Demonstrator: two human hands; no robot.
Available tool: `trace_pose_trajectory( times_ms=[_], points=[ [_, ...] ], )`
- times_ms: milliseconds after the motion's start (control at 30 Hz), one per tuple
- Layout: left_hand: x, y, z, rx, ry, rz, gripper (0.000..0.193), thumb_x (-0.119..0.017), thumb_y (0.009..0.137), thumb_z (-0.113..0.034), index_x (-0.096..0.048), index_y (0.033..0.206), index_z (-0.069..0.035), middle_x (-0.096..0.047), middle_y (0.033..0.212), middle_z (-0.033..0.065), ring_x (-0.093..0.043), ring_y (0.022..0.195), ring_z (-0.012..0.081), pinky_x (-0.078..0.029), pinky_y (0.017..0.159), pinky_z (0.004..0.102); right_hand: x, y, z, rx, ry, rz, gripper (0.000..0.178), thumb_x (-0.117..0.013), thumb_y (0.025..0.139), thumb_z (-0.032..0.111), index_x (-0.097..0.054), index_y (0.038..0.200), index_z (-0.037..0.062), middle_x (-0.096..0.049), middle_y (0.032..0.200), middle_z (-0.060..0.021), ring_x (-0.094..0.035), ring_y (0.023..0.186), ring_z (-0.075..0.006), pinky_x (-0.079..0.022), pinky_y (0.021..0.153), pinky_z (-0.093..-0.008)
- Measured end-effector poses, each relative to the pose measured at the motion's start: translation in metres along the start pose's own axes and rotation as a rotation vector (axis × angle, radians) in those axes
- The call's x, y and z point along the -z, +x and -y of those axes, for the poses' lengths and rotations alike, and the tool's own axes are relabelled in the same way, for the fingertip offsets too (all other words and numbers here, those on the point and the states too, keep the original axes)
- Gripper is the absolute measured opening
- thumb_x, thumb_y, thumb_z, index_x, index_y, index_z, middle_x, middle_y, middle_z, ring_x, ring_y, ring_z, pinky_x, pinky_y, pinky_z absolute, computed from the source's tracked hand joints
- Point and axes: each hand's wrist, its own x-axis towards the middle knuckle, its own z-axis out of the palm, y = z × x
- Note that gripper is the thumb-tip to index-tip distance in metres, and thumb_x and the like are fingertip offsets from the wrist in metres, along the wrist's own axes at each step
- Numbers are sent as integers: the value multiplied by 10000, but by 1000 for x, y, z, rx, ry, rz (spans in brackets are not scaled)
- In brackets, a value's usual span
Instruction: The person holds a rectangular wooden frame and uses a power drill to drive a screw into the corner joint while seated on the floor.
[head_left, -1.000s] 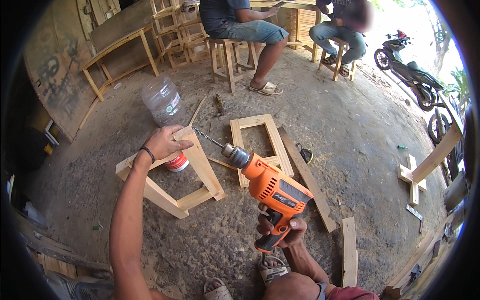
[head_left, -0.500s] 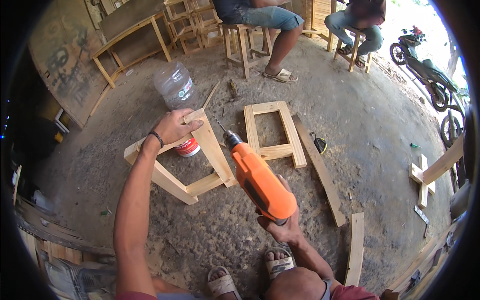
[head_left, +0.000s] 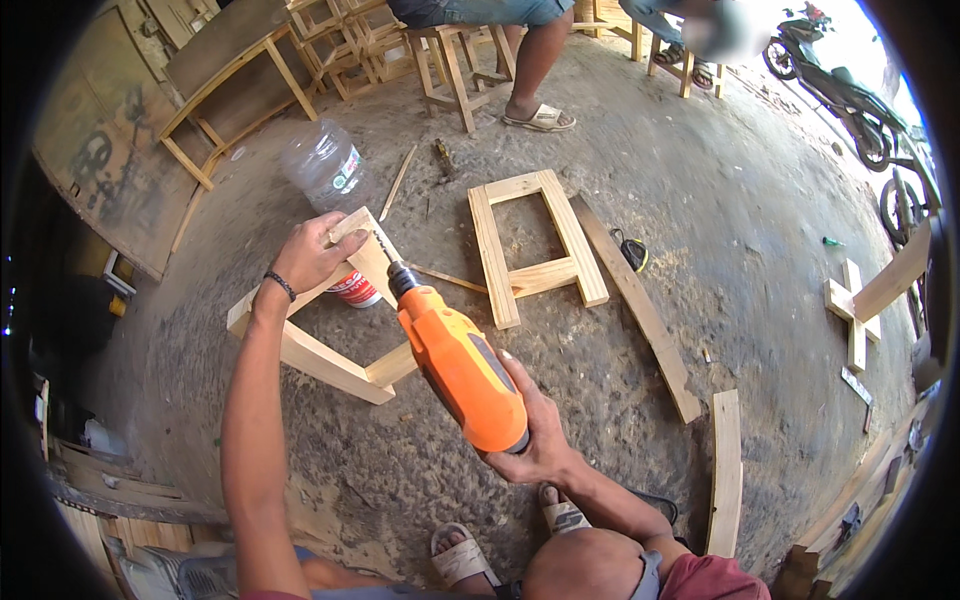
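Observation:
My left hand (head_left: 308, 252) is closed round the top corner of a pale wooden frame (head_left: 325, 362) that stands tilted on the floor. My right hand (head_left: 540, 425) grips an orange power drill (head_left: 462, 365), its bit pointing up and left. The bit lies at the frame's top end, close to my left fingers; whether it touches the wood I cannot tell. The drill body hides part of the frame's right side. Behind the frame, a red and white tub (head_left: 356, 290) shows through the opening. A second wooden frame (head_left: 545, 277) lies flat to the right.
A clear plastic water jug (head_left: 325, 168) stands beyond my left hand. Wooden boards (head_left: 640, 310) and a tape measure (head_left: 632, 250) lie to the right, with a cross-shaped wooden piece (head_left: 853, 305) farther over. Two people sit on stools (head_left: 455, 80) at the back; a motorbike (head_left: 840, 90) stands far right.
My right hand has brought the drill left, so its bit is now at the frame's top end. My left hand keeps its hold on the frame. The view has shifted somewhat.

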Motion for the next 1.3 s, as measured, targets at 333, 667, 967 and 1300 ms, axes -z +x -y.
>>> trace_pose_trajectory(
  times_ms=[333, 667, 967, 1300],
  points=[
    [-7, -1, 9, -80, 26, -96, 587, -727, 934, -415, -649, 1325, 16, -734, 1209, 211, -712, 1139, 274, -532, 979, 366, -17, -1, 0, 136, -19, -33, 958, -805, 801, 168, -278, 1576, -36, -518, 1460, -321, -584, 1292, -459, -506, 1069, -451],
    [-6, -3, 4, -25, 75, -74, 600, -707, 933, -401, -632, 1332, 42, -732, 1205, 221, -716, 1134, 293, -540, 969, 367, -27, 2, 12, 140, -75, -28, 1041, -801, 714, 151, -267, 1598, 17, -547, 1413, -311, -646, 1168, -460, -594, 901, -459],
    [-6, -2, 5, -49, 114, -96, 602, -701, 937, -410, -634, 1329, 41, -733, 1194, 227, -718, 1128, 307, -539, 967, 372, -29, 1, 15, 124, -80, -17, 1077, -797, 690, 129, -246, 1608, 20, -522, 1441, -318, -636, 1179, -471, -593, 898, -463],
    [-2, -6, 2, -39, 143, -102, 531, -701, 942, -360, -654, 1285, 42, -737, 1168, 203, -715, 1091, 265, -535, 957, 353, -35, 3, 21, 154, -131, -63, 1017, -812, 723, 141, -287, 1578, -22, -528, 1442, -325, -641, 1182, -470, -588, 908, -459]
  ],
)
